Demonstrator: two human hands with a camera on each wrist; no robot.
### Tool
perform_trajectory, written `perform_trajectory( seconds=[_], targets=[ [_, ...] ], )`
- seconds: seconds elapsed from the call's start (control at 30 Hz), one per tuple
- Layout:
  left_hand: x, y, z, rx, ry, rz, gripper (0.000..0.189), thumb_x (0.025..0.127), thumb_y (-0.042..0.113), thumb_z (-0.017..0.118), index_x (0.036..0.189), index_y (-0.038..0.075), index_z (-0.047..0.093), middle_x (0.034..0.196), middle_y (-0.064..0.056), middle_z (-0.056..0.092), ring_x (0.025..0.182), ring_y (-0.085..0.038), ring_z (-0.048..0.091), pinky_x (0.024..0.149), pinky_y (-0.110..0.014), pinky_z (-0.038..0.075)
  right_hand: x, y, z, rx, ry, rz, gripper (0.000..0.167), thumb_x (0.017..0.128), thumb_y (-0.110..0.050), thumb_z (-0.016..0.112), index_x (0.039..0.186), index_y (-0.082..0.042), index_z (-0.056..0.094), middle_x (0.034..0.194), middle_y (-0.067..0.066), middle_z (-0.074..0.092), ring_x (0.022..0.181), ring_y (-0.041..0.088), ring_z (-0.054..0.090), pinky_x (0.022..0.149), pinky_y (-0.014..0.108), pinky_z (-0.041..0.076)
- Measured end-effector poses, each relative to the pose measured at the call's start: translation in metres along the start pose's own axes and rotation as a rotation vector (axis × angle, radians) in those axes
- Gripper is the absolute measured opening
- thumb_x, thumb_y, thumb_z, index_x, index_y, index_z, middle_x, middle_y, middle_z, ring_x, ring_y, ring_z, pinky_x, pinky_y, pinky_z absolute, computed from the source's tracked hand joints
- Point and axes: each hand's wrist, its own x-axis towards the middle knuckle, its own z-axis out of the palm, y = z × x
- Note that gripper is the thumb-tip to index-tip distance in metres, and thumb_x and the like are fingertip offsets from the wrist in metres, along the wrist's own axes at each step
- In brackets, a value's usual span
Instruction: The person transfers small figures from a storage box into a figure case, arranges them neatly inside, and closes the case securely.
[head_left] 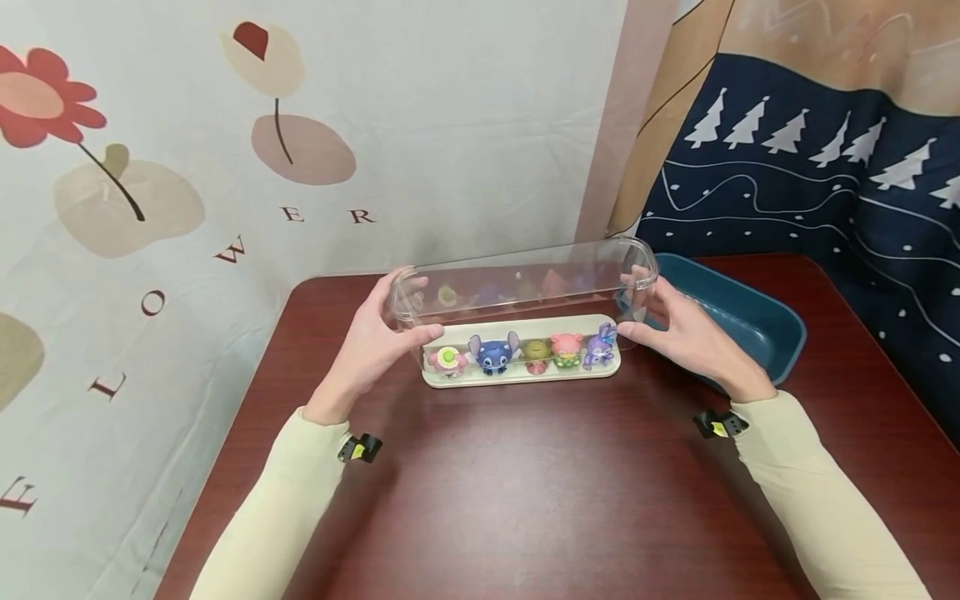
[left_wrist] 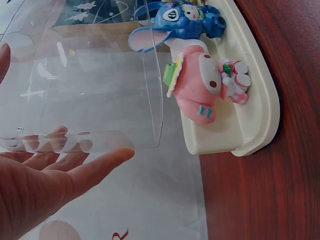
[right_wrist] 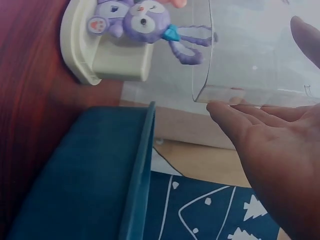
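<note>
A clear plastic cover (head_left: 517,283) is held by its two ends above a cream display base (head_left: 517,382). My left hand (head_left: 367,342) grips the left end, thumb in front and fingers behind. At the other end, my right hand (head_left: 693,337) grips it the same way. Several small figures stand in a row on the base: a pink one (left_wrist: 197,82) at the left, a big-eared blue one (head_left: 493,357), a yellow-green one (head_left: 537,356), a pink one (head_left: 567,350) and a purple rabbit (right_wrist: 146,22) at the right. The cover's lower edge is near the figures' heads.
A dark blue plastic bin (head_left: 783,333) stands behind and beside the right hand, close to the base's right end. Everything sits on a reddish-brown table (head_left: 525,500). A white flower-print cloth (head_left: 465,125) and a navy tree-print cloth (head_left: 795,192) hang behind.
</note>
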Motion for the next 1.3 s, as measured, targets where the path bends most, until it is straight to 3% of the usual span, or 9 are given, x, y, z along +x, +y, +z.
perform_trajectory(
  seconds=[0.2, 0.37, 0.6, 0.8, 0.97, 1.2, 1.3],
  targets=[
    [0.004, -0.005, 0.002, 0.019, -0.012, -0.016, 0.086, 0.084, 0.014, 0.086, 0.157, 0.019, 0.04, 0.15, -0.001, 0.055, 0.132, -0.018, 0.055, 0.09, -0.024, 0.05, 0.002, 0.007, 0.002, -0.013, -0.014, 0.03, 0.066, 0.099, -0.026, 0.073, 0.151, -0.004, 0.038, 0.168, 0.017, 0.026, 0.149, 0.043, 0.035, 0.115, 0.06, 0.034],
    [0.008, -0.008, 0.002, 0.028, -0.023, -0.026, 0.087, 0.084, 0.013, 0.086, 0.157, 0.016, 0.039, 0.15, -0.003, 0.055, 0.135, -0.018, 0.053, 0.096, -0.025, 0.048, 0.003, 0.012, 0.004, -0.031, -0.037, 0.046, 0.076, 0.099, -0.028, 0.073, 0.159, -0.006, 0.03, 0.166, 0.02, 0.029, 0.148, 0.044, 0.036, 0.114, 0.058, 0.035],
    [0.014, -0.012, 0.001, 0.015, -0.041, -0.047, 0.088, 0.084, 0.01, 0.086, 0.158, 0.013, 0.038, 0.15, -0.005, 0.054, 0.131, -0.021, 0.056, 0.096, -0.025, 0.048, 0.006, 0.015, 0.007, -0.036, -0.043, 0.09, 0.061, 0.1, -0.035, 0.071, 0.141, 0.0, 0.044, 0.164, 0.023, 0.032, 0.148, 0.044, 0.036, 0.117, 0.059, 0.032],
    [0.016, -0.013, 0.001, 0.011, -0.055, -0.061, 0.089, 0.085, 0.011, 0.086, 0.159, 0.015, 0.036, 0.151, -0.006, 0.053, 0.132, -0.022, 0.055, 0.097, -0.025, 0.049, 0.008, 0.019, 0.01, -0.046, -0.043, 0.083, 0.06, 0.101, -0.033, 0.07, 0.142, 0.002, 0.042, 0.162, 0.026, 0.034, 0.147, 0.045, 0.037, 0.117, 0.059, 0.032],
    [0.018, -0.013, 0.001, 0.002, -0.062, -0.076, 0.09, 0.085, 0.011, 0.085, 0.16, 0.015, 0.035, 0.152, -0.007, 0.053, 0.133, -0.022, 0.054, 0.1, -0.028, 0.048, 0.009, 0.022, 0.011, -0.04, -0.04, 0.087, 0.058, 0.101, -0.033, 0.069, 0.139, 0.003, 0.043, 0.16, 0.027, 0.036, 0.146, 0.045, 0.039, 0.117, 0.06, 0.032],
    [0.021, -0.017, -0.001, 0.021, -0.067, -0.079, 0.091, 0.086, 0.014, 0.085, 0.161, 0.017, 0.035, 0.153, -0.006, 0.053, 0.137, -0.02, 0.05, 0.111, -0.045, 0.042, 0.011, 0.024, 0.014, -0.033, -0.04, 0.087, 0.057, 0.101, -0.033, 0.069, 0.137, 0.003, 0.044, 0.156, 0.027, 0.04, 0.144, 0.046, 0.041, 0.117, 0.06, 0.032],
    [0.022, -0.018, -0.002, 0.021, -0.068, -0.081, 0.091, 0.085, 0.014, 0.085, 0.161, 0.017, 0.035, 0.153, -0.006, 0.052, 0.137, -0.02, 0.05, 0.11, -0.045, 0.042, 0.012, 0.025, 0.015, -0.034, -0.04, 0.085, 0.058, 0.101, -0.033, 0.069, 0.138, 0.003, 0.044, 0.157, 0.027, 0.04, 0.145, 0.046, 0.04, 0.117, 0.06, 0.032]
  ],
)
